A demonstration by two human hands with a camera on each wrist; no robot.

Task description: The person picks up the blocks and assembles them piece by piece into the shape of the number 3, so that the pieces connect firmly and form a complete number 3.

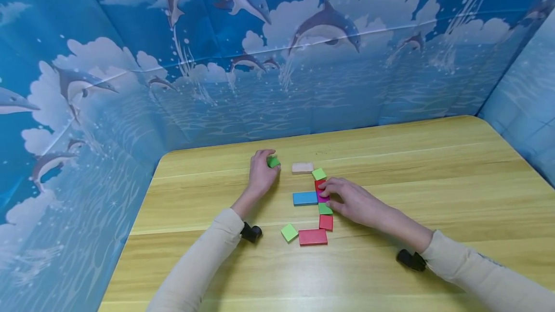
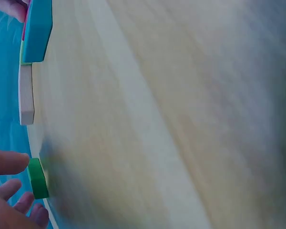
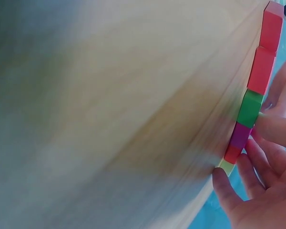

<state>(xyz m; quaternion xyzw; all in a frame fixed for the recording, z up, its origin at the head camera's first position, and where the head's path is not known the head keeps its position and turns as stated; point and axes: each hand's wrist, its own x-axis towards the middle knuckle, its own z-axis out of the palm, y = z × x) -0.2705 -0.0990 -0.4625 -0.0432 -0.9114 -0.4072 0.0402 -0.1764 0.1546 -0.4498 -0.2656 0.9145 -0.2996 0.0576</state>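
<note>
My left hand (image 1: 261, 170) holds a green block (image 1: 273, 162) between thumb and fingers, low over the table's far left part. In the left wrist view the thumb tip meets this green block (image 2: 37, 179). My right hand (image 1: 353, 201) reaches over a crooked column of blocks, its fingers touching the red block (image 1: 320, 185) and purple block (image 1: 323, 197), the thumb at a second green block (image 1: 325, 209). In the right wrist view its fingers lie along the side of the purple block (image 3: 240, 136), fairly straight. A blue block (image 1: 305, 199) juts left from the column.
A pale wooden block (image 1: 302, 168) and a light green block (image 1: 319, 174) stand at the column's far end. A small red block (image 1: 326, 223), a longer red block (image 1: 312, 237) and another light green block (image 1: 289, 233) lie at the near end. A dolphin-print curtain (image 1: 277, 105) borders the table.
</note>
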